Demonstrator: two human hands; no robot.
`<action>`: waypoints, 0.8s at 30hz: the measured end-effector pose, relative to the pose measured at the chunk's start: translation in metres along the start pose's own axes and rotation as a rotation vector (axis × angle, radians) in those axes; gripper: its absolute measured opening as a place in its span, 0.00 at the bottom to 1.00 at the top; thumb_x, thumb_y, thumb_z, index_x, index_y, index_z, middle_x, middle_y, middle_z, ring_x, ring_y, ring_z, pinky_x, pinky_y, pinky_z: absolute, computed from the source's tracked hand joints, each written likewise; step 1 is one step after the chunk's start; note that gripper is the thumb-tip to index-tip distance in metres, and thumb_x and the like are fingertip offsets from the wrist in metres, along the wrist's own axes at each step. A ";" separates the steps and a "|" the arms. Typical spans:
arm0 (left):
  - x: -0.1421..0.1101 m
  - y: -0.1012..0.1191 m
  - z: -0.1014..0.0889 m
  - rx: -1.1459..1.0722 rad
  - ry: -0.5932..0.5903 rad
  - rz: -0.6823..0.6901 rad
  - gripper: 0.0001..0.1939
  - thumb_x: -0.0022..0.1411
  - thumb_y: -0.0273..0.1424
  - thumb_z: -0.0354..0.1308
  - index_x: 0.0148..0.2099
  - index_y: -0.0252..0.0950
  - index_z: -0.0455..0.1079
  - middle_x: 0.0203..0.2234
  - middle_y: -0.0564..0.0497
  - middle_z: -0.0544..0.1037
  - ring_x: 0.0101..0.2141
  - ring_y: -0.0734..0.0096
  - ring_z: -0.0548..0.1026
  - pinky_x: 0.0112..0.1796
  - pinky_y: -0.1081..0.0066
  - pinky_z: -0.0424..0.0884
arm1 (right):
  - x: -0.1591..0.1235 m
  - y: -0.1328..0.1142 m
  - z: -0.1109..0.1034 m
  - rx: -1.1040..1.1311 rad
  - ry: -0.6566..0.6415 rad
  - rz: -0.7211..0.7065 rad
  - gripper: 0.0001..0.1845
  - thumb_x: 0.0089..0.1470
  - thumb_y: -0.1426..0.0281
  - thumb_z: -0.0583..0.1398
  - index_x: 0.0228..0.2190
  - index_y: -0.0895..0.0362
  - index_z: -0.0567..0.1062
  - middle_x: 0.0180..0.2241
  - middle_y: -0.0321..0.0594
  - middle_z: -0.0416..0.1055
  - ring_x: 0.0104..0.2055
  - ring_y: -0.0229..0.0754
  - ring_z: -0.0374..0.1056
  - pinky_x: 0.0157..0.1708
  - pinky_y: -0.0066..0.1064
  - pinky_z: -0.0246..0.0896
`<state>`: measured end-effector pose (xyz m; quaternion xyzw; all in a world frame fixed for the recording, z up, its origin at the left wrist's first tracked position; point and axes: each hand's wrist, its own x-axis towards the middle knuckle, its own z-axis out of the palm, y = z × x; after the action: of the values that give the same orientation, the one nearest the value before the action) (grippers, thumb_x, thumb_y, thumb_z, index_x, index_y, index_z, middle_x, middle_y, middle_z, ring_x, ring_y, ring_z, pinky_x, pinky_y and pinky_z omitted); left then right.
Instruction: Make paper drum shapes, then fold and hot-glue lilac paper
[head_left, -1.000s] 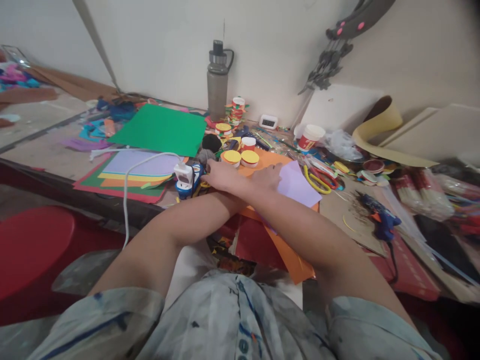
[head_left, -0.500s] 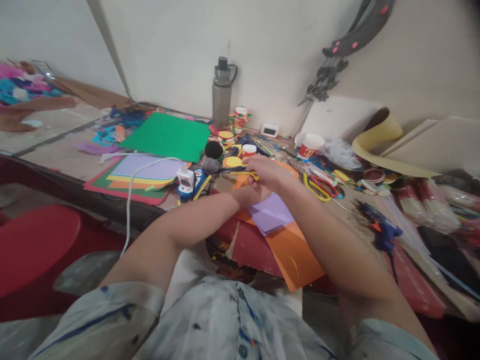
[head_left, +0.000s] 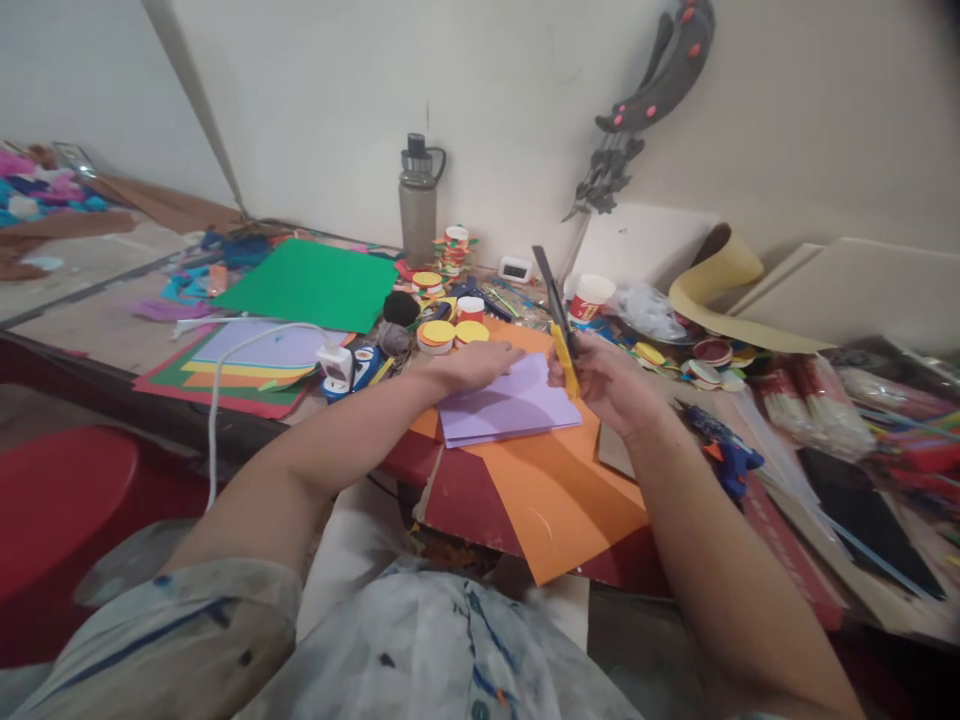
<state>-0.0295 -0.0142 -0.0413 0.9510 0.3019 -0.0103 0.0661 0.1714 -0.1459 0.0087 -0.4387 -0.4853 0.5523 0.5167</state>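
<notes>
A pair of scissors [head_left: 564, 345] with dark blades and a yellow handle is gripped in my right hand [head_left: 609, 380], blades tilted up above the table. My left hand [head_left: 476, 367] lies flat across the upper left of the purple paper [head_left: 517, 408], fingers stretched out. That paper shows two layers along its front edge. Beneath it lies orange paper [head_left: 559, 510], which overhangs the table's front edge. Just past my left hand sit round boxes with yellow lids [head_left: 436, 333].
Left of centre are a green sheet [head_left: 311, 283], a stack of coloured paper [head_left: 247, 350] and a power strip with a white plug [head_left: 336, 367]. A grey bottle [head_left: 418, 205] stands behind. On the right lie a blue glue gun [head_left: 727, 455] and a paper cup [head_left: 591, 297].
My right hand has brought the scissors from the left, across my left arm, to the right side and raised them. My arms have uncrossed, and my left hand has come down on the purple paper.
</notes>
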 end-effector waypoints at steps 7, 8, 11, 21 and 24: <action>0.005 0.000 0.006 0.058 -0.028 -0.040 0.26 0.83 0.35 0.49 0.77 0.39 0.66 0.63 0.38 0.78 0.57 0.55 0.81 0.52 0.65 0.76 | 0.007 0.003 -0.016 -0.072 0.140 -0.027 0.30 0.39 0.51 0.79 0.38 0.50 0.74 0.28 0.27 0.68 0.27 0.34 0.62 0.33 0.31 0.67; 0.005 -0.003 0.006 0.055 -0.025 -0.027 0.27 0.83 0.36 0.48 0.78 0.39 0.65 0.64 0.38 0.78 0.58 0.56 0.81 0.53 0.65 0.76 | 0.009 0.007 -0.020 -0.099 0.170 -0.034 0.32 0.38 0.47 0.79 0.36 0.50 0.73 0.28 0.28 0.67 0.26 0.34 0.62 0.32 0.31 0.66; 0.004 -0.011 0.004 0.048 -0.030 -0.011 0.29 0.84 0.36 0.47 0.80 0.38 0.64 0.65 0.38 0.78 0.61 0.55 0.81 0.56 0.66 0.75 | 0.017 0.019 -0.032 -0.174 0.221 -0.041 0.36 0.38 0.39 0.77 0.33 0.51 0.74 0.30 0.33 0.71 0.30 0.37 0.66 0.32 0.31 0.65; -0.003 -0.005 -0.003 0.065 0.048 -0.058 0.28 0.81 0.30 0.48 0.78 0.33 0.69 0.70 0.32 0.74 0.69 0.46 0.75 0.66 0.53 0.72 | 0.018 0.029 -0.060 -0.913 0.354 -0.145 0.23 0.64 0.48 0.60 0.41 0.54 0.83 0.37 0.44 0.81 0.42 0.51 0.75 0.47 0.41 0.69; -0.005 0.009 0.000 0.053 0.183 -0.051 0.27 0.81 0.30 0.50 0.77 0.30 0.70 0.77 0.31 0.67 0.77 0.43 0.65 0.74 0.48 0.63 | 0.013 0.031 -0.065 -1.039 0.367 -0.154 0.26 0.67 0.58 0.58 0.59 0.56 0.82 0.48 0.51 0.85 0.49 0.55 0.79 0.52 0.45 0.71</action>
<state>-0.0287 -0.0243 -0.0401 0.9415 0.3302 0.0667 0.0128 0.2303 -0.1275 -0.0309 -0.6880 -0.6267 0.1156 0.3473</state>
